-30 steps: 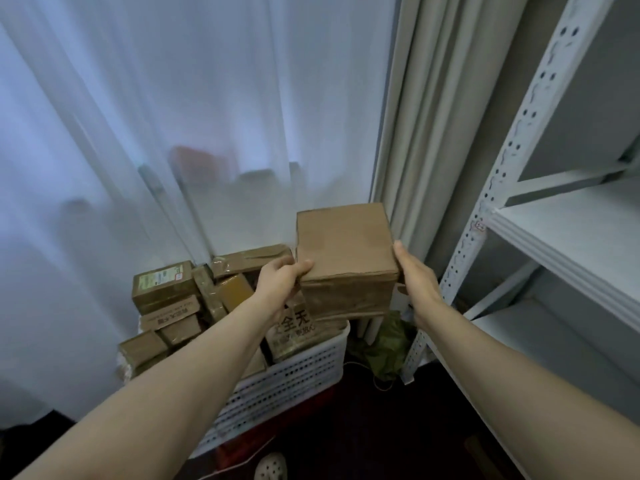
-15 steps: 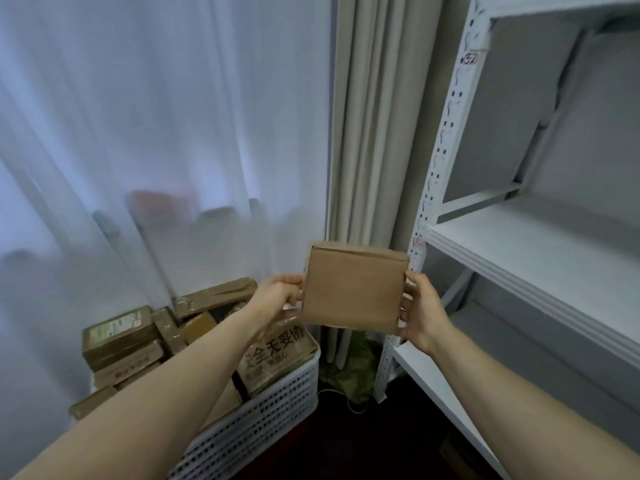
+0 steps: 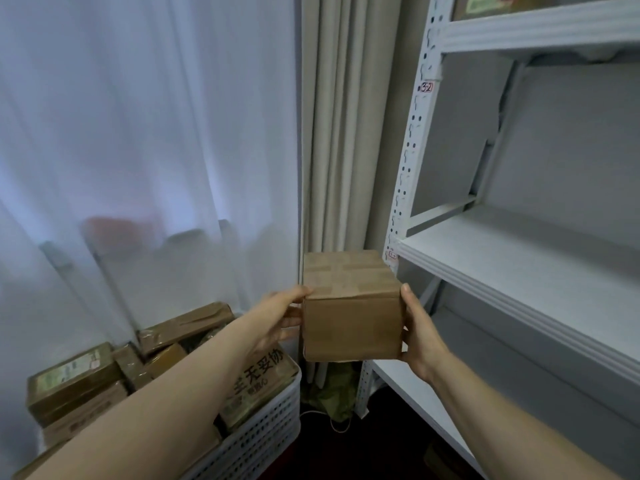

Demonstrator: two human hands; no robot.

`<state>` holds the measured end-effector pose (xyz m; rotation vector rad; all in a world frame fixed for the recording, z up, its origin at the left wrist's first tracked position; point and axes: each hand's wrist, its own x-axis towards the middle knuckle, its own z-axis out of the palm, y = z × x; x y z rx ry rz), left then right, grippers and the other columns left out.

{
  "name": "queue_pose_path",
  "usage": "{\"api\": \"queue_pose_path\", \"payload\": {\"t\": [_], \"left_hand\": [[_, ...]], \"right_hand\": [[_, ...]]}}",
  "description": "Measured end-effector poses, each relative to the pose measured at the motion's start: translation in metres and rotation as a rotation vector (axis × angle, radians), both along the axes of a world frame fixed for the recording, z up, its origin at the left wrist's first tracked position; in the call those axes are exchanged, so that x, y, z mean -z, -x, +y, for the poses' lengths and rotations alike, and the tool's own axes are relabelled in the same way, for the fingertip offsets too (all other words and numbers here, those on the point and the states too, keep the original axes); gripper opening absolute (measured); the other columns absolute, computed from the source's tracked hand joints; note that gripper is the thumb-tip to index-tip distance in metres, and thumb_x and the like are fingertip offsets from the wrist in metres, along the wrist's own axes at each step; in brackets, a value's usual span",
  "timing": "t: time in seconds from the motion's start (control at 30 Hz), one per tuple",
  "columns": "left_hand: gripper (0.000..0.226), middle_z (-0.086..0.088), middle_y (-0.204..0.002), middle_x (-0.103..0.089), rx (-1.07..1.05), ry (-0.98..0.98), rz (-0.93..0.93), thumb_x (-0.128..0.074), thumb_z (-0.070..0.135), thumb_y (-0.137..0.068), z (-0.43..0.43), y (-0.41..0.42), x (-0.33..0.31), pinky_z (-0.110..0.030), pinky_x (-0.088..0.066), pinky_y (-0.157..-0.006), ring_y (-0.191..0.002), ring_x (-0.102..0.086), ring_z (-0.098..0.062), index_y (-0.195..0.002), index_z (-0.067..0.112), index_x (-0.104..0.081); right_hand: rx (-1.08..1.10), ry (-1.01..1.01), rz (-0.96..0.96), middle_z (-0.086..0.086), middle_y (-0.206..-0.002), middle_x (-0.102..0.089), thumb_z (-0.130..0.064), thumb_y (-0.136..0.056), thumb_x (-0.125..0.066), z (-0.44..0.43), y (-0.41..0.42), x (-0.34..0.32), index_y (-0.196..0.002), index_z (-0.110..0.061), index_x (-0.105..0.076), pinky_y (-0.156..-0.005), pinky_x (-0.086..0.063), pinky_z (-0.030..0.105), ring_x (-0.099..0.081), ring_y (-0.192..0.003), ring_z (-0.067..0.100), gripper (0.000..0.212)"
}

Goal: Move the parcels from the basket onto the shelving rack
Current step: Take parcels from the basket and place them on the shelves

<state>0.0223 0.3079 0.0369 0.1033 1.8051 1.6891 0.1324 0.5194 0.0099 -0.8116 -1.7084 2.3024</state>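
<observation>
Swinging clear of the white perforated plastic basket (image 3: 263, 434), the brown cardboard box (image 3: 351, 306), clamped between left hand (image 3: 277, 320) and right hand (image 3: 420, 337), now fronts the white metal shelving rack (image 3: 485, 271), awaiting placement

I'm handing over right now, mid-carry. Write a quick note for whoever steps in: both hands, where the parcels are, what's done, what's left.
Hands: left hand and right hand hold one cardboard box between them, in the air by the shelving rack.
Basket, lower left: holds many parcels.
Done: a labelled parcel sits on the top shelf, cut off by the frame.
Left: shelve this box, then the basket's parcels.
</observation>
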Motion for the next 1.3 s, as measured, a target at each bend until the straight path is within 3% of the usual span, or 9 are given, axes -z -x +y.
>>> {"api": "queue_pose_path", "payload": {"t": [0.13, 0.23, 0.43, 0.6, 0.7, 0.8, 1.1, 1.2, 1.3], "left_hand": [[0.042, -0.007, -0.118, -0.06, 0.01, -0.045, 0.009, -0.062, 0.004, -0.084, -0.002, 0.002, 0.008, -0.028, -0.046, -0.085, -0.102, -0.058, -0.018, -0.122, 0.019, -0.051], [0.081, -0.003, -0.137, -0.051, 0.066, -0.063, 0.068, -0.056, -0.019, -0.074, -0.007, 0.004, 0.009, -0.035, -0.04, -0.105, -0.126, -0.046, -0.023, -0.142, 0.02, -0.035], [0.083, 0.001, -0.144, -0.045, 0.122, 0.136, 0.312, -0.048, -0.027, -0.071, -0.014, 0.001, -0.005, -0.036, -0.046, -0.098, -0.138, -0.034, -0.019, -0.141, 0.018, -0.044], [0.043, 0.0, -0.152, -0.035, 0.177, 0.241, 0.25, -0.042, 0.021, -0.098, -0.013, -0.003, -0.015, -0.04, -0.021, -0.116, -0.139, -0.028, -0.023, -0.14, 0.011, -0.045], [0.077, 0.009, -0.132, -0.055, 0.136, 0.271, 0.181, -0.031, 0.079, -0.082, -0.02, 0.0, -0.007, -0.044, -0.038, -0.103, -0.118, -0.046, -0.02, -0.124, 0.022, -0.061], [0.099, 0.005, -0.115, -0.066, 0.142, 0.239, 0.107, -0.038, 0.094, -0.057, -0.021, 0.001, -0.006, -0.032, -0.047, -0.079, -0.109, -0.056, -0.017, -0.114, 0.019, -0.067], [0.054, -0.003, -0.111, -0.068, 0.211, 0.361, 0.386, -0.08, 0.02, -0.075, -0.021, -0.003, -0.006, -0.022, -0.053, -0.079, -0.095, -0.064, -0.015, -0.125, 0.01, -0.061], [0.07, -0.002, -0.135, -0.055, 0.224, 0.364, 0.493, -0.08, 0.009, -0.073, -0.019, -0.009, -0.002, -0.03, -0.033, -0.111, -0.124, -0.05, -0.018, -0.137, 0.01, -0.051], [0.07, 0.002, -0.147, -0.04, 0.23, 0.352, 0.613, -0.075, 0.001, -0.077, -0.015, -0.01, -0.003, -0.025, -0.023, -0.111, -0.138, -0.034, -0.018, -0.139, 0.015, -0.047]], "right_hand": [[-0.006, 0.04, 0.058, 0.0, -0.096, -0.064, -0.056, -0.096, -0.033, 0.008, -0.003, -0.007, -0.114, -0.017, -0.062, -0.069, -0.036, 0.026, -0.052, -0.079, 0.008, 0.052], [-0.01, -0.003, 0.062, 0.022, -0.095, -0.063, -0.07, -0.083, -0.043, 0.01, 0.0, -0.002, -0.126, -0.008, -0.06, -0.092, -0.037, 0.037, -0.05, -0.085, 0.022, 0.077], [0.02, 0.283, 0.016, 0.011, -0.088, -0.072, -0.084, -0.079, -0.022, 0.014, -0.004, 0.0, -0.118, -0.019, -0.059, -0.094, -0.046, 0.053, -0.064, -0.093, 0.031, 0.085], [-0.029, 0.356, -0.003, 0.012, -0.106, -0.072, -0.082, -0.076, -0.04, 0.015, -0.015, 0.001, -0.118, -0.017, -0.059, -0.099, -0.036, 0.066, -0.063, -0.105, 0.032, 0.079], [-0.048, 0.324, 0.001, 0.004, -0.08, -0.07, -0.059, -0.082, -0.055, 0.012, -0.018, 0.001, -0.124, -0.013, -0.057, -0.1, -0.035, 0.065, -0.062, -0.089, 0.026, 0.063], [-0.074, 0.317, 0.007, 0.005, -0.077, -0.069, -0.064, -0.08, -0.052, 0.009, -0.021, 0.0, -0.119, -0.017, -0.06, -0.099, -0.034, 0.066, -0.062, -0.088, 0.028, 0.061], [-0.076, 0.411, -0.14, 0.026, -0.121, -0.062, -0.098, -0.046, -0.037, 0.016, -0.027, 0.015, -0.128, -0.008, -0.052, -0.101, -0.025, 0.072, -0.056, -0.114, 0.043, 0.123], [-0.102, 0.416, -0.166, 0.021, -0.122, -0.063, -0.089, -0.059, -0.048, 0.016, -0.03, 0.018, -0.127, -0.012, -0.057, -0.1, -0.031, 0.069, -0.057, -0.114, 0.042, 0.103], [-0.1, 0.509, -0.076, 0.02, -0.114, -0.063, -0.051, -0.077, -0.064, 0.01, -0.036, 0.02, -0.131, -0.013, -0.054, -0.096, -0.041, 0.064, -0.058, -0.11, 0.04, 0.066]]}}
